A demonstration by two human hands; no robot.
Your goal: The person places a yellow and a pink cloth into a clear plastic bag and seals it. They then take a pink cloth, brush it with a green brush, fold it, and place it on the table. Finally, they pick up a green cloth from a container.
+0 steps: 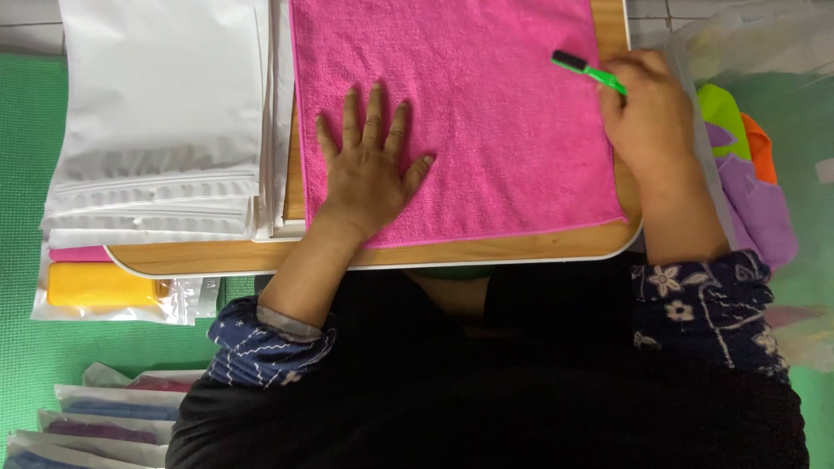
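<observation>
Item 1: pink cloth [486, 113], microfibre type w/ fine looped nap, square-ish, hemmed edge. Lies flat on the wooden surface [261, 254], covering most of it, near edge just inside the rounded front rim. Handling, est.: v. light, soft, limp, no stiffness; will drape and fold when lifted, grippy rather than slippery. Best hold: pinch at a corner or along the hem.

Item 2: left hand [369, 174], fully open, palm down, fingers spread, pressing flat on cloth near its front-left area. Holds nothing.

Item 3: right hand [647, 108], closed around a small green-handled tool [586, 69] w/ dark tip, at cloth's right edge; tip rests over the pink fabric. Tool looks rigid plastic, slim, light; exact kind can't tell.

Item 4: stack of white zip-top bags [161, 122], smooth, glossy film, left part of surface, just beside cloth.

Item 5: bagged yellow cloth [100, 287] and a pink one, on green mat [26, 217], below surface's left corner.

Item 6: row of bagged cloths [104, 417], bottom left, dark colours, overlapped.

Item 7: loose cloths [747, 165], green, orange, purple, in clear plastic, right of surface.
</observation>
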